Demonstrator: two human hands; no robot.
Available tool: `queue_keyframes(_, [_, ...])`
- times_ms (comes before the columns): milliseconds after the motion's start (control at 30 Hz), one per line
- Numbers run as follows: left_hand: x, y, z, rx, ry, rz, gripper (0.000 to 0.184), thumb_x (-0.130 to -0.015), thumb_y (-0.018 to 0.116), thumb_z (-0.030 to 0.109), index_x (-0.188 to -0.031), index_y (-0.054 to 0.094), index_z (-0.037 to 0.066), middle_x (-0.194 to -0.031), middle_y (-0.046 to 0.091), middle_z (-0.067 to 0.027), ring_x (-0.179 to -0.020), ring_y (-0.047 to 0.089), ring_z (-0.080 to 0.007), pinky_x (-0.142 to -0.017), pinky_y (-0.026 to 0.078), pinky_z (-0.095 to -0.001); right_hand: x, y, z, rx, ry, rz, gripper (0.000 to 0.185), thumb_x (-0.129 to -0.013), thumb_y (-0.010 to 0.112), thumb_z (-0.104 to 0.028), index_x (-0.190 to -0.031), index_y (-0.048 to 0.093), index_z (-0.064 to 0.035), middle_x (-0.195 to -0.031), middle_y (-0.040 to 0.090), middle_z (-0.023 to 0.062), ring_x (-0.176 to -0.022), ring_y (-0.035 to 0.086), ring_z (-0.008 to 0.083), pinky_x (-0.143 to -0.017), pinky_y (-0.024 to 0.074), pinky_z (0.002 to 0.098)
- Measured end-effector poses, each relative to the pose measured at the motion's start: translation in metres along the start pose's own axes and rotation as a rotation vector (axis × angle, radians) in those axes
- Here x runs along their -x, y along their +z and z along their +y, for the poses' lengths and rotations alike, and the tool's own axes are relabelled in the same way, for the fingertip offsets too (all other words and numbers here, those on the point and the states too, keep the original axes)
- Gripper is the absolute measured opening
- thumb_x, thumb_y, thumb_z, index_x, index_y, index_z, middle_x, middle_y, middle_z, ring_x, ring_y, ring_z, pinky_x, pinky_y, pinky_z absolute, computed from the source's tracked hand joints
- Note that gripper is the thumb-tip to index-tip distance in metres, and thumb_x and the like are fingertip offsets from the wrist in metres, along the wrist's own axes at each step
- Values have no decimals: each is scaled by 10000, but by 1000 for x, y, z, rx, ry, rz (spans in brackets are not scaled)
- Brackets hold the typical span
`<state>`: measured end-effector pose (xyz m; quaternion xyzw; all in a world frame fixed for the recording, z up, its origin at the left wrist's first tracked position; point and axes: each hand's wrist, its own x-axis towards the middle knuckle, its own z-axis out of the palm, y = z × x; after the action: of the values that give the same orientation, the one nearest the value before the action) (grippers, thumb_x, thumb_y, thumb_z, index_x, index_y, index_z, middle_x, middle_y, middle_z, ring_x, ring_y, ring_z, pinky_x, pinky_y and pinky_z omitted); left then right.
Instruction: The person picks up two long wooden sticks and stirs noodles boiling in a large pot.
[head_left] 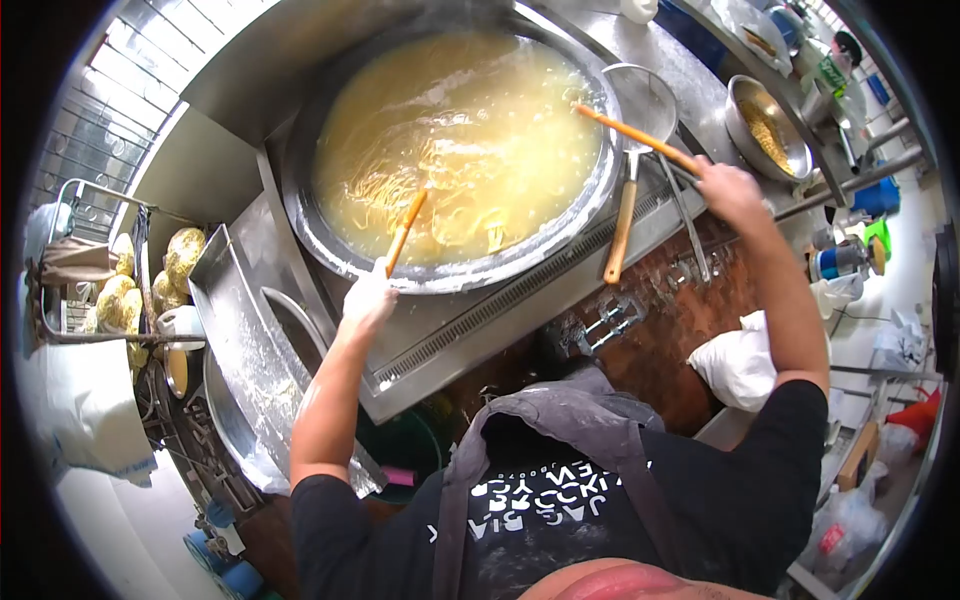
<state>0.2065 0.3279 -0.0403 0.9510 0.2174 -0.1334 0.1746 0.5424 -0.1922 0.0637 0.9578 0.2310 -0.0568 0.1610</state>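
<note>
A big round wok (pixel 455 280) holds cloudy yellow liquid with noodles (pixel 385 185) in it, mostly in its left and lower middle part. My left hand (pixel 370 295), at the wok's near rim, is closed around a wooden stick (pixel 407 232) whose far end reaches the noodles. To the right of the wok, my right hand (pixel 733 192) grips a longer wooden stick (pixel 640 135). Its tip lies over the liquid near the right rim. A wire strainer with a wooden handle (pixel 622 225) rests beside the wok's right edge.
A metal bowl (pixel 745 115) with yellow-brown bits stands at the upper right. A floury metal tray (pixel 250 330) is on the left, near a rack with bags of yellow food (pixel 120 305). A white sack (pixel 735 365) sits below my right arm. A metal rail crosses the right side.
</note>
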Motion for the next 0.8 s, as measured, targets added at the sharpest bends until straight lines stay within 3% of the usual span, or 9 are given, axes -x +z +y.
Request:
queue_keyframes(67, [-53, 13, 30, -4, -55, -40, 296, -965, 471, 202, -1206, 513, 35, -978, 696, -282, -932, 680, -463, -817, 525, -547, -74, 49, -22, -118, 64, -92, 356, -994, 556, -318, -1285, 545, -112, -995, 718, 149, -933, 708, 353, -793, 557, 501])
queue_keyframes(100, [-81, 25, 38, 33, -81, -27, 317, -939, 563, 208, -1197, 507, 33, -974, 692, -282, -938, 673, -466, -821, 518, -543, -98, 51, -43, -178, 14, -111, 316, -1022, 461, -301, -1227, 575, -90, -993, 718, 169, -927, 708, 363, -789, 553, 517])
queue_keyframes(133, [-103, 34, 49, 73, -112, -16, 364, -914, 656, 214, -1189, 501, 31, -970, 689, -283, -943, 666, -469, -824, 510, -539, -124, 69, -60, -302, -45, -12, 411, -1060, 302, -299, -1182, 614, -61, -1055, 730, 177, -955, 712, 389, -821, 562, 528])
queue_keyframes(167, [-117, 36, 61, 63, -113, 8, 311, -944, 559, 207, -1191, 509, 24, -976, 693, -281, -941, 672, -464, -826, 519, -541, -151, 79, -77, -337, -80, -32, 417, -1061, 291, -290, -1186, 615, -59, -1044, 727, 192, -954, 708, 396, -835, 558, 521])
queue_keyframes(233, [-145, 37, 82, 38, -113, 62, 310, -1005, 367, 193, -1196, 526, 10, -990, 701, -278, -939, 686, -455, -829, 535, -544, -198, 88, -111, -394, -167, 11, 410, -1051, 298, -249, -1187, 612, -23, -1033, 726, 201, -975, 701, 392, -856, 547, 507])
queue_keyframes(400, [-218, 9, 111, -30, -147, 53, 318, -1002, 383, 176, -1223, 524, -4, -965, 705, -273, -925, 699, -436, -825, 550, -522, -284, 91, -182, -453, -266, 16, 340, -1035, 344, -202, -1248, 565, -55, -1011, 717, 193, -939, 699, 385, -813, 547, 515])
queue_keyframes(533, [-239, -29, 127, 34, -186, -51, 319, -997, 384, 168, -1235, 521, 5, -919, 711, -261, -885, 716, -406, -791, 565, -501, -297, 60, -183, -476, -290, 13, 323, -1033, 357, -217, -1221, 578, -74, -1020, 714, 189, -962, 695, 378, -828, 542, 511])
queue_keyframes(667, [-213, -32, 110, 11, -153, -141, 373, -957, 669, 205, -1240, 477, 55, -751, 676, -180, -571, 657, -283, -532, 524, -424, -285, 48, -144, -462, -259, 6, 299, -1033, 371, -223, -1172, 590, -74, -1028, 711, 192, -979, 687, 393, -846, 534, 515])
queue_keyframes(800, [-148, -37, 100, 138, -176, -242, 504, -939, 687, 189, -1365, 438, 87, -775, 674, -192, -569, 640, -279, -539, 520, -426, -191, 9, -54, -332, -186, -119, 258, -994, 459, -159, -1181, 620, -83, -1107, 696, 175, -1096, 654, 357, -932, 518, 470])
